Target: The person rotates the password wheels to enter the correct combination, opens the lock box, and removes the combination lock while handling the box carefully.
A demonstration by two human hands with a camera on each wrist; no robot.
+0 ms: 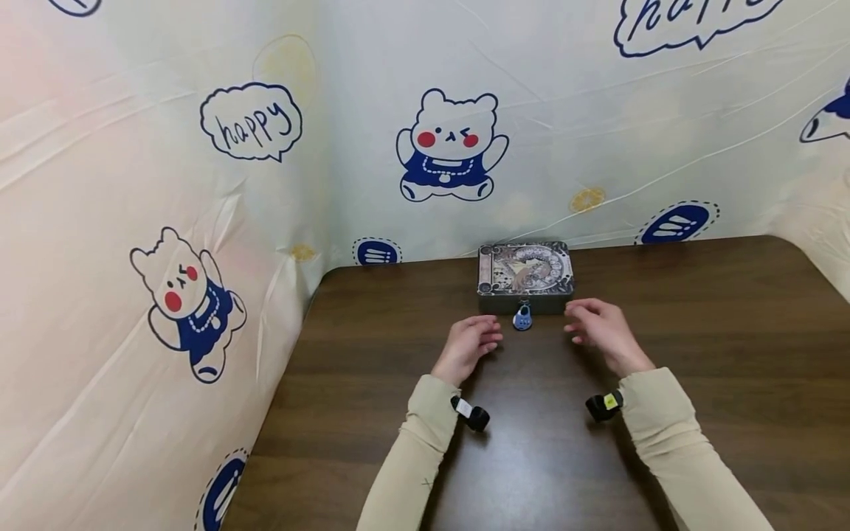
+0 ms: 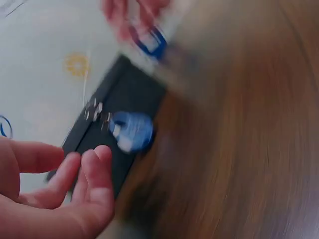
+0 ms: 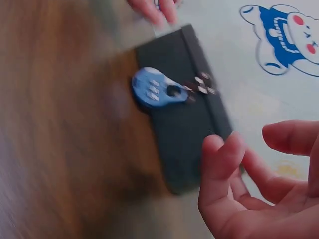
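Observation:
A dark rectangular tin box with an ornate printed lid stands near the back edge of the table. From the clasp on its front hangs a blue combination padlock, seen closer in the right wrist view, where the padlock shows a row of number dials. My left hand hovers at the box's front left, fingers loosely bent with nothing between them. On the other side my right hand is beside the front right corner, fingers relaxed and holding nothing. Motion blurs both wrist views.
The box sits on a brown wooden table. Behind it and at the left hangs a pale cloth printed with bears and speech bubbles. Each wrist wears a black strap with a small camera, the left wrist camera and right wrist camera.

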